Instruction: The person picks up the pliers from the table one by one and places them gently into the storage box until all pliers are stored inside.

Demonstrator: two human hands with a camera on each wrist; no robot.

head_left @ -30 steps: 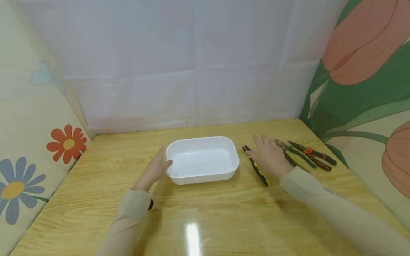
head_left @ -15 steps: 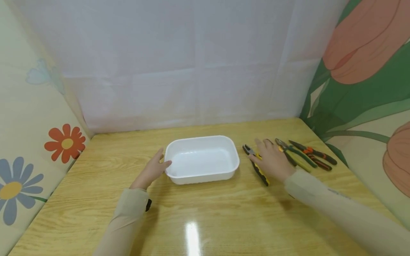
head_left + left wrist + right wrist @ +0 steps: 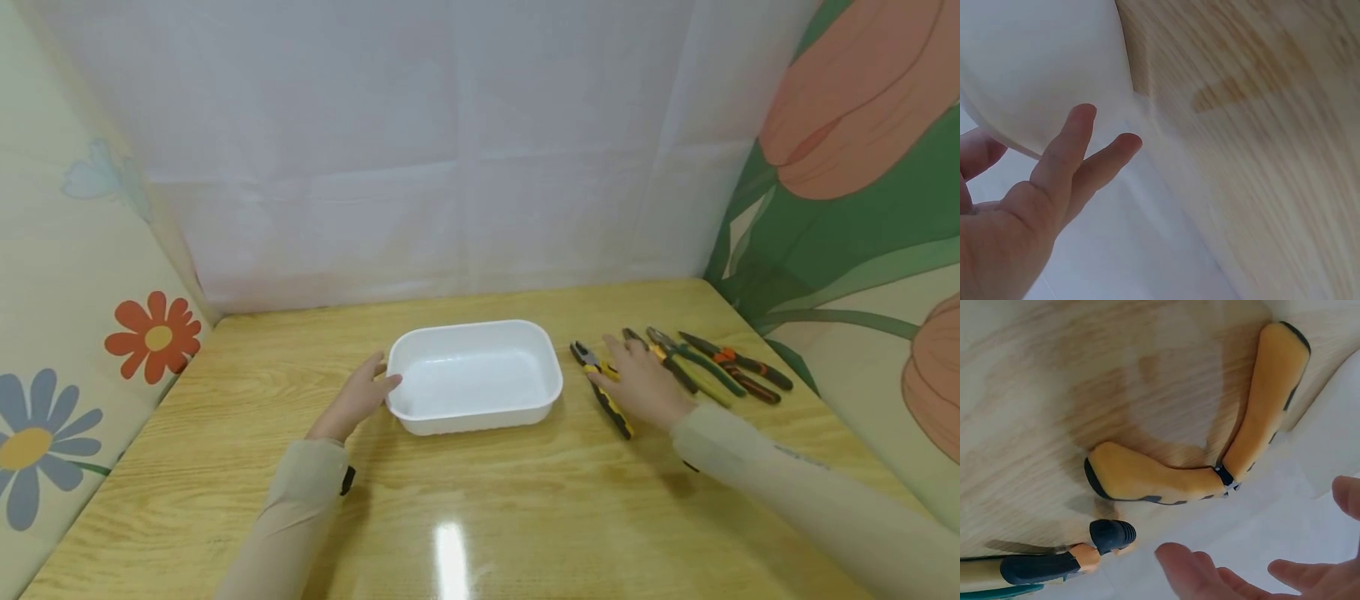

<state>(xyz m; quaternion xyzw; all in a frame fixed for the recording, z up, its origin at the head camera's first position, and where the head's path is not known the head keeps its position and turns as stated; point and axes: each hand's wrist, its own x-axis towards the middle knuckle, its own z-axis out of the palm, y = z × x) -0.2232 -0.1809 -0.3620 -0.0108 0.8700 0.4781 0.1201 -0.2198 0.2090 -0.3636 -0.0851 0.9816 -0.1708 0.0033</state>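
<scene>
My left hand [image 3: 358,400] is at the left end of a white plastic tray [image 3: 472,419], its thumb over the rim and its straight fingers along the outside. The left wrist view shows two fingers [image 3: 1063,156] spread beside the tray's wall [image 3: 1041,62]. Over the yellow-and-black pliers [image 3: 612,412], my right hand [image 3: 648,387] hangs with fingers spread, holding nothing. These pliers lie with their grey jaws pointing away from me, partly covered by the hand. Their splayed yellow handles [image 3: 1160,478] appear in the right wrist view, apart from the fingertips [image 3: 1175,556].
Right of that hand lie more pliers: one with dark and orange handles [image 3: 678,373], a green-handled pair [image 3: 712,371] and a black-and-orange long-nose pair [image 3: 738,367]. The wooden table [image 3: 262,358] meets a white cloth [image 3: 450,167] at the back and flowered walls at the sides.
My right hand has shifted slightly right and toward me, uncovering the yellow-and-black pliers' head and the tool behind it. The left hand stays at the tray's end.
</scene>
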